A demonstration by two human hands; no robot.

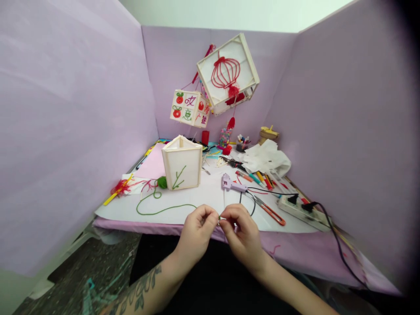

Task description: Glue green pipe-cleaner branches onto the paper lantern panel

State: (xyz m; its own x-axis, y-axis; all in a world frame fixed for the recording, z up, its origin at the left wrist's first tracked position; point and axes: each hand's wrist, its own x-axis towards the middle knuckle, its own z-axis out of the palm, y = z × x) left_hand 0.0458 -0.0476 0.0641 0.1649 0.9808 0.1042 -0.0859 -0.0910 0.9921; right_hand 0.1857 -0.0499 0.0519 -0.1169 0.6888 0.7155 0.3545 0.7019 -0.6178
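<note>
In the head view, the thin green yarn (166, 210) curved loosely across the desk (210, 192) from its ball to the left hand (201, 227) and right hand (241, 229), whose fingers pinched its end, nearly meeting at the front edge.

Both hands (220, 229) pinch green yarn (166, 208) above the table's edge

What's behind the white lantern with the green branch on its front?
A pink sheet shows behind the white lantern, past its left edge; a red cylinder stands beyond its upper right corner. Whatever lies directly behind it is hidden.
</note>
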